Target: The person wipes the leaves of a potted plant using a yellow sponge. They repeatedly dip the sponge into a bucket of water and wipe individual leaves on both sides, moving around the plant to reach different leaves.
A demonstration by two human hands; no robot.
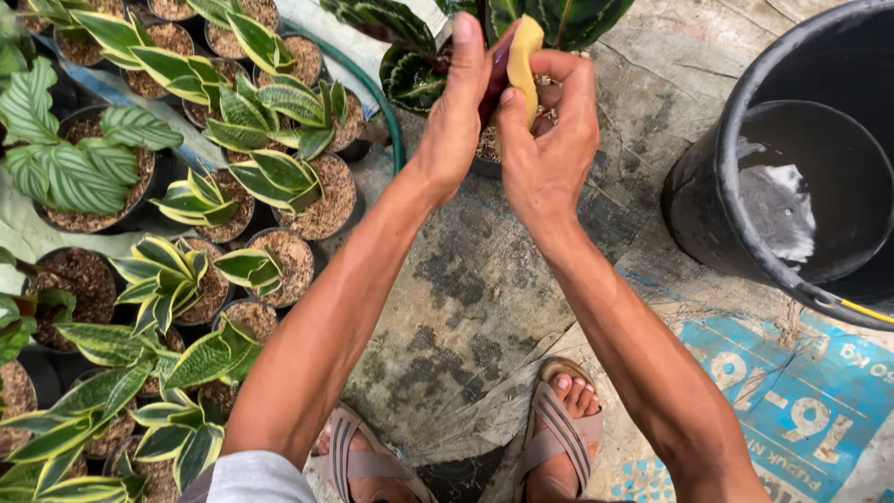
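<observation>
Closest to me, at the bottom of the view, I see two feet in strappy sandals (559, 433) planted on a stained, patchy floor (466, 317), with a blue printed sack (792, 401) lying flat just to their right. My two forearms run up from there toward the middle top of the view. To the left of them stands a crowd of small black pots (289, 261) filled with coarse brown mix, each carrying a short plant with yellow-edged green leaves (168, 270); a striped, broader-leaved plant (74, 168) sits further out on that side. On the right, a large black bucket (708, 186) holds dark water with a pale patch of foam on it, its rim cut off by the frame edge. Further out, my left hand (456, 121) has its grip closed flat against a dark reddish leaf (496, 74), thumb pointing up along it. My right hand (549, 140) has its grip closed around a yellow sponge (524, 56), which is pressed against the other face of that same leaf, so the leaf is between palm and sponge. The leaf rises from a potted plant (410, 70) with dark patterned foliage, standing just behind both hands at the top of the view.
</observation>
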